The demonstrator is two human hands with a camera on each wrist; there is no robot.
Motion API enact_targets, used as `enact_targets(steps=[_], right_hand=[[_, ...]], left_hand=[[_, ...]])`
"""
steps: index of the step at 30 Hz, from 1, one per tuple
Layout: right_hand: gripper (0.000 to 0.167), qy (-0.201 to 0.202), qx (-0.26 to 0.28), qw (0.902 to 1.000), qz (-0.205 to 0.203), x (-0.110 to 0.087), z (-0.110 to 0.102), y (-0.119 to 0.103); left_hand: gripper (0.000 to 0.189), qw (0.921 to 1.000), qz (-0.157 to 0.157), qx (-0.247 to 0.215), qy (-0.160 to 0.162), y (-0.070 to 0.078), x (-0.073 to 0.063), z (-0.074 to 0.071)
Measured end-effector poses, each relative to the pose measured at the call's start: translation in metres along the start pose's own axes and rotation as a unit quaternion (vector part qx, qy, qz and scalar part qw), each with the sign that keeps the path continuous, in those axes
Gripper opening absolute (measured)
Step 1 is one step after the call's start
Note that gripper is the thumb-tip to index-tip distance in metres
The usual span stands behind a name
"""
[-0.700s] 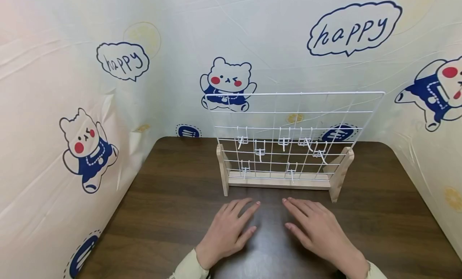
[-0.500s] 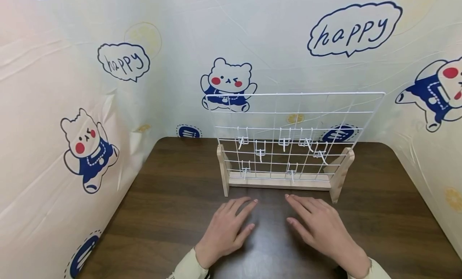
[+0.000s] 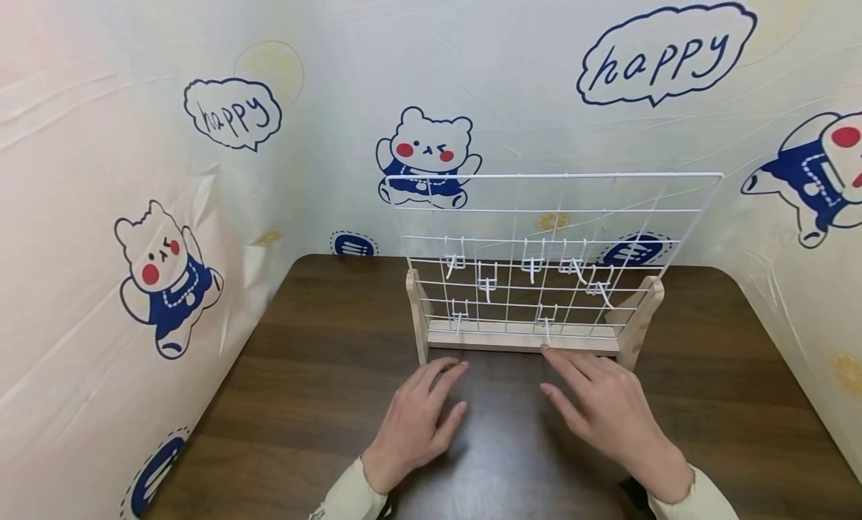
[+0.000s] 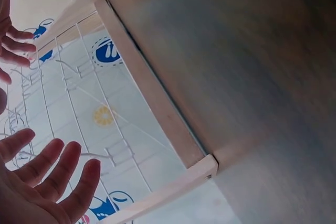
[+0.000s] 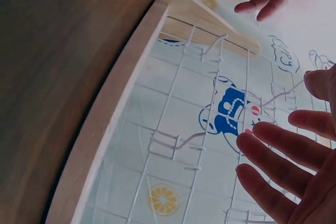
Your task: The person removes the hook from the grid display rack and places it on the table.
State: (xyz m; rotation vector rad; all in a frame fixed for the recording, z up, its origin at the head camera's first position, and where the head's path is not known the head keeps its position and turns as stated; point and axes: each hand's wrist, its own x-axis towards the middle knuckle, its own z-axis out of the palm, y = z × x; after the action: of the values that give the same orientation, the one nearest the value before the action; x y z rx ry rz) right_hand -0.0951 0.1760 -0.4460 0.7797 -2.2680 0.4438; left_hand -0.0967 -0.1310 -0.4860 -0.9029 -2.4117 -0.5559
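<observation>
Wire rack upright at centre-right of the head view, white grid in front of a printed cloth. Its wooden bar runs along the bottom, a wooden end piece at each side, the whole standing on a dark brown table. Seven white hooks hang on the grid, five across the middle, two lower down.

Left hand, bottom centre of the frame: fingers loosely bent, gaps between them, thumb wide of the forefinger. Nearest thing is the rack's left foot, just beyond the knuckles. Left wrist view shows the palm side at lower left, in front of the grid.

Right hand, lower right of centre: fingers relaxed and fairly straight, thumb set apart. Forefinger tip overlaps the bar below a hook; cannot tell whether it touches. Right wrist view has those fingers spread at the right edge, the grid behind.

Pale sleeves at both wrists. Cloth carries bears, lemon slices and "happy" bubbles.
</observation>
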Motion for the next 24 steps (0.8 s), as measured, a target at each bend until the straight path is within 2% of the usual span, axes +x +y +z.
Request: enact_targets(steps=[7,13,19,24], right_hand=[[0.055,0.020,0.000,0.9998,-0.005,0.007,-0.003,0.002],[0.054,0.021,-0.003,0.9998,-0.004,0.013,-0.004,0.004],[0.050,0.060,0.002,0.9982,-0.008,0.019,-0.005,0.005],[0.046,0.080,0.007,0.9968,-0.002,0.024,-0.007,0.006]], left_hand=[[0.056,0.9997,-0.013,-0.015,0.011,-0.002,0.001,0.000],[0.056,0.9996,-0.015,-0.013,0.021,-0.005,0.002,0.001],[0.052,0.9993,-0.018,-0.012,0.030,-0.006,0.002,0.002],[0.059,0.9991,-0.020,-0.010,0.037,-0.007,0.002,0.003]])
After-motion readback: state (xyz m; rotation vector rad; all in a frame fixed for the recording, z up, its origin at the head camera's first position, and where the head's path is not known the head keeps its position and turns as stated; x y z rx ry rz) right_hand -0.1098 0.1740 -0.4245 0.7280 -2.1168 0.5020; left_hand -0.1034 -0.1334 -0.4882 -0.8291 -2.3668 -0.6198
